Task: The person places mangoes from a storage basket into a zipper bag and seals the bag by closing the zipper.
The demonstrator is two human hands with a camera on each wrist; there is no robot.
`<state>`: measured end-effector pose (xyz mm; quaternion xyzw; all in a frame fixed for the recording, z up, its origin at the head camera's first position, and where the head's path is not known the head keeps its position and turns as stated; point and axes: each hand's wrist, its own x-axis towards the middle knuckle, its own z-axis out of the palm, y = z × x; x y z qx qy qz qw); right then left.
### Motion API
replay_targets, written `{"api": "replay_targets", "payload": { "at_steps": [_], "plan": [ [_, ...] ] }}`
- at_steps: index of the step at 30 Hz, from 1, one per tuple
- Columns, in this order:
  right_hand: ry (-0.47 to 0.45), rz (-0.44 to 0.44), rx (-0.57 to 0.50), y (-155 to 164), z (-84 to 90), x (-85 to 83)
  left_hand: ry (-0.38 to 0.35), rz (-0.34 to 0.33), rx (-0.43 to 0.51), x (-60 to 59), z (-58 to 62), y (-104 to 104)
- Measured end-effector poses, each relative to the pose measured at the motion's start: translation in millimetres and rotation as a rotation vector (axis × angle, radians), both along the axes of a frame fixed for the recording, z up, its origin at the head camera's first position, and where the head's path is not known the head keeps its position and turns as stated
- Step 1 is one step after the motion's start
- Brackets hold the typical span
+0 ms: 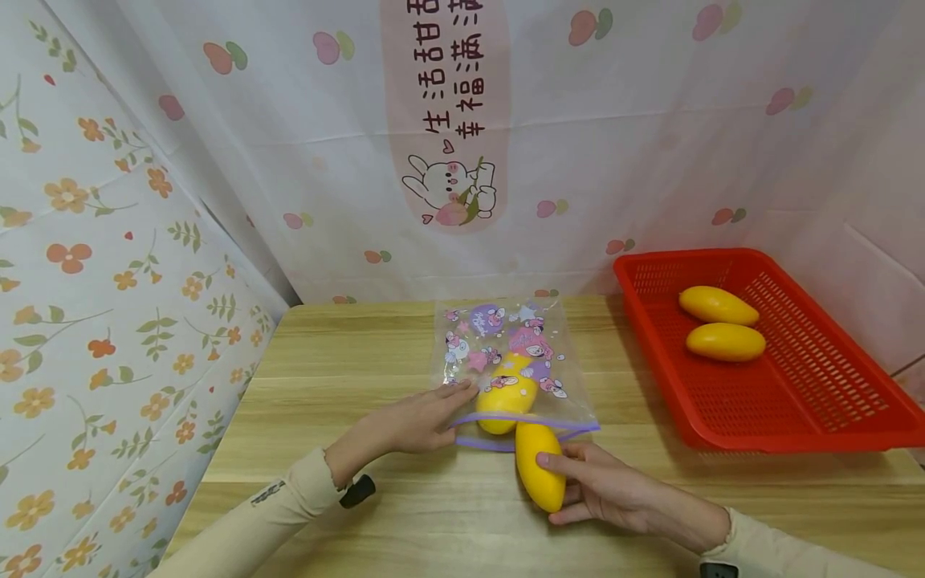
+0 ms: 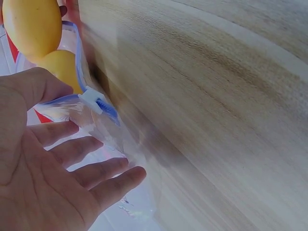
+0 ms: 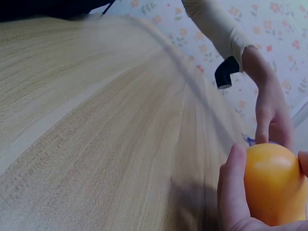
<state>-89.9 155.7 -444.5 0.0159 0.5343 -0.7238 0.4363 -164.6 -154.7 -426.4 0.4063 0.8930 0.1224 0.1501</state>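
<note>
Wooden table [image 1: 325, 385] fills most of the shot, with a red slotted basket [image 1: 809, 401] on its right side holding two yellow mangoes [image 1: 718, 305], well apart from the hands. Nearer the middle there's a clear zip bag [image 1: 499, 353] printed with cartoon characters, lying flat with one mango inside [image 1: 506, 397] and its purple-edged mouth facing the person. The left hand [image 1: 422, 421] has its fingers straight and relaxed, resting on the bag's left edge by the opening, while the right hand [image 1: 607, 486] has fingers and thumb wrapped round another mango [image 1: 538, 466], whose tip sits right at the bag's mouth.
</note>
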Motion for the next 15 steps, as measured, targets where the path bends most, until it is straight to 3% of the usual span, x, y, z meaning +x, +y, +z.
{"api": "replay_targets", "payload": {
  "at_steps": [15],
  "plan": [
    [0.035, -0.049, 0.004, -2.8, -4.8, 1.4, 0.002, 0.001, 0.016, 0.6, 0.6, -0.8]
  ]
}}
